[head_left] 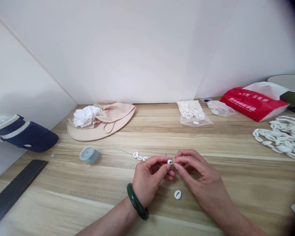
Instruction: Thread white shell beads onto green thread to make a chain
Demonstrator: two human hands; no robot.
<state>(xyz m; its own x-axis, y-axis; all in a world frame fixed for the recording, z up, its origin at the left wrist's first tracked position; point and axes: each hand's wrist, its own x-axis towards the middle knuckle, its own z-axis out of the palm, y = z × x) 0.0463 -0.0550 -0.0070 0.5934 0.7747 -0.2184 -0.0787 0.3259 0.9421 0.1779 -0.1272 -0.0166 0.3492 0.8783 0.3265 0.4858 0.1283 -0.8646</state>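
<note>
Between the thumb and forefinger of my left hand (153, 170), which wears a green bangle (137, 201), a small white cowrie shell (170, 162) is pinched. My right hand (199, 173) has its thumb and forefinger pressed together at the shell's right edge; whatever thin thing they grip is too small to make out. A pale blue-green cord (116, 149) runs from its spool (89, 154) to a few threaded cowrie shells (139, 158) left of my left hand. One loose cowrie shell (177, 194) lies on the table below my hands.
At the back are a beige sun hat (100, 131) and a clear bag of shells (191, 111). On the right lie a red packet (254, 103) and a heap of strung shells (282, 136). A blue bottle (31, 134) and a dark flat strip (13, 193) are at left.
</note>
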